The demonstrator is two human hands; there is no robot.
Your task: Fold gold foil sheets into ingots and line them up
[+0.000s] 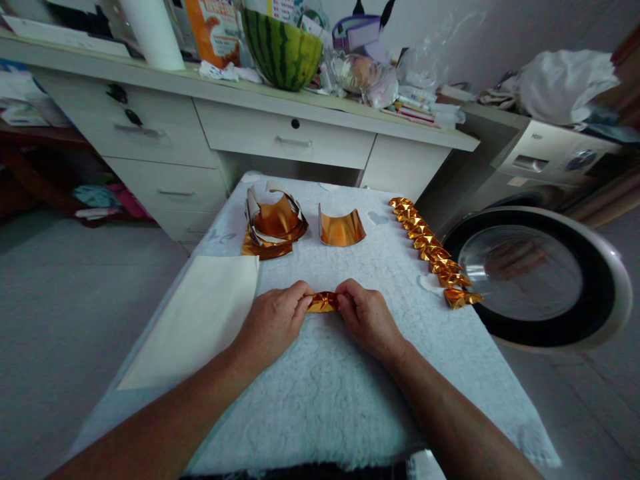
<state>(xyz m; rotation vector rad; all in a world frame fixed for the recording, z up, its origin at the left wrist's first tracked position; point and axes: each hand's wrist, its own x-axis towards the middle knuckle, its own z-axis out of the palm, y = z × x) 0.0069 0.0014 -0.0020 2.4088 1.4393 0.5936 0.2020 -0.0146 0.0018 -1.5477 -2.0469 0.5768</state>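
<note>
Between my two hands is a folded gold foil paper ingot [324,302], low over the cloth-covered table. My left hand [281,313] pinches its left end, and my right hand [367,313] pinches the right end. Beyond them a single curled gold foil sheet [343,229] lies on the cloth. To its left sits a stack of curled gold foil sheets [277,223] with pale backs. A row of finished-looking folded foil ingots [430,250] runs along the table's right side. My fingertips partly cover the ends of the held piece.
A pale sheet of paper [200,317] lies on the table's left side. Behind stands a white desk [285,141] carrying a cut watermelon [283,50] and plastic bags. At the right, a washing machine's open round door [620,280] comes close to the table edge.
</note>
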